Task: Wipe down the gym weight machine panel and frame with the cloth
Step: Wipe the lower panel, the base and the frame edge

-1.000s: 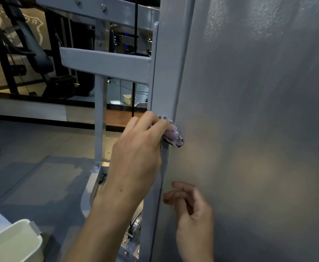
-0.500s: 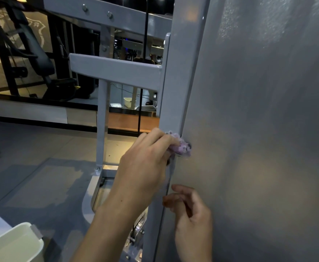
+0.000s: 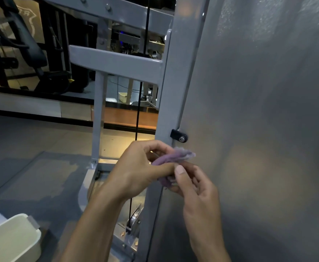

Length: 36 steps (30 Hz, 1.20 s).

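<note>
Both hands are pinching the purple cloth [image 3: 171, 159] together, left hand [image 3: 141, 171] and right hand [image 3: 196, 188], just off the frame upright [image 3: 172, 91], below the black clip [image 3: 178, 136]. Likely refolding: expose clean face, then wipe panel [image 3: 259, 120] right.

Your two hands meet in front of you.
Your left hand [image 3: 141, 173] curls its fingers and thumb in a closed grip on the cloth [image 3: 172, 159]; your right hand [image 3: 196, 184] pinches its lower edge, thumb up.
</note>
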Tool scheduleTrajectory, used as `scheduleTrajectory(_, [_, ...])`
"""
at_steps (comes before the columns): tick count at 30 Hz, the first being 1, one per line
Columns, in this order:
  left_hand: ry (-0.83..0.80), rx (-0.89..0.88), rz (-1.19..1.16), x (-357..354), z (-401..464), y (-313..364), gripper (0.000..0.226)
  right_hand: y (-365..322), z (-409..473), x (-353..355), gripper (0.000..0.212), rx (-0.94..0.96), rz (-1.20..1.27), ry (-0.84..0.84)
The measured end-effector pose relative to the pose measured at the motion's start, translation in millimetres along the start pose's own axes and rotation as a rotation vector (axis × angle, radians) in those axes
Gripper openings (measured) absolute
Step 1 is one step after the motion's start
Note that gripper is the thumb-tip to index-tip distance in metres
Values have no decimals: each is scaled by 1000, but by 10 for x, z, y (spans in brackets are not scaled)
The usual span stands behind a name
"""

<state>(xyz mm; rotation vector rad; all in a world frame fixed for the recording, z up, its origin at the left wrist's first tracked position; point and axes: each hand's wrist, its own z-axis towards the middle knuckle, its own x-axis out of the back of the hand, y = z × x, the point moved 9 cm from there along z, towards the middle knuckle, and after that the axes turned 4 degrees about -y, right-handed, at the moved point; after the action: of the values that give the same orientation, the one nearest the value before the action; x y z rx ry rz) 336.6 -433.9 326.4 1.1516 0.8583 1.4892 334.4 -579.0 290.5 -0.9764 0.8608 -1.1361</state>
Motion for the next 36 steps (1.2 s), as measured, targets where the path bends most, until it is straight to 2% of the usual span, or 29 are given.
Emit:
scheduleTrajectory(4, [-147, -8, 63, -177, -64, 18, 22, 55, -98, 40, 24, -57, 56, -5])
scheduleTrajectory(10, [-204, 36, -21, -232, -241, -12, 23, 59, -255, 117, 33, -90, 82, 30])
scheduleTrajectory(14, [-168, 49, -34, -229, -358, -18, 21, 85, -373, 58, 40, -156, 98, 5])
scheduleTrajectory(15, [-162, 42, -29, -231, -389, 5, 21, 99, -395, 56, 37, -169, 106, 12])
scheduleTrajectory(18, [-77, 18, -46, -128, -457, 55, 22, 180, -463, 111, 10, -253, 174, 88])
scheduleTrajectory(21, [30, 21, -108, 16, -517, 62, 27, 256, -527, 126, 9, -343, 347, 124])
scheduleTrajectory(23, [72, 6, -93, 53, -565, 96, 26, 283, -551, 105, 8, -371, 365, 92])
scheduleTrajectory(27, [220, -46, 91, 154, -649, 167, 21, 249, -578, 29, 28, -358, 322, 25])
scheduleTrajectory(30, [254, -93, 212, 207, -693, 203, 18, 218, -589, 46, 31, -299, 156, 52])
scheduleTrajectory(31, [226, -113, 244, 205, -697, 204, 17, 198, -588, 88, 33, -258, 50, 75])
scheduleTrajectory(33, [82, -127, 288, 116, -687, 184, 14, 111, -569, 105, 53, -176, -127, 43])
scheduleTrajectory(35, [-83, -127, 221, -20, -665, 142, 13, 105, -512, -19, 74, -167, -157, -146])
scheduleTrajectory(36, [-117, -134, 174, -50, -649, 124, 13, 126, -486, -109, 76, -168, -117, -262])
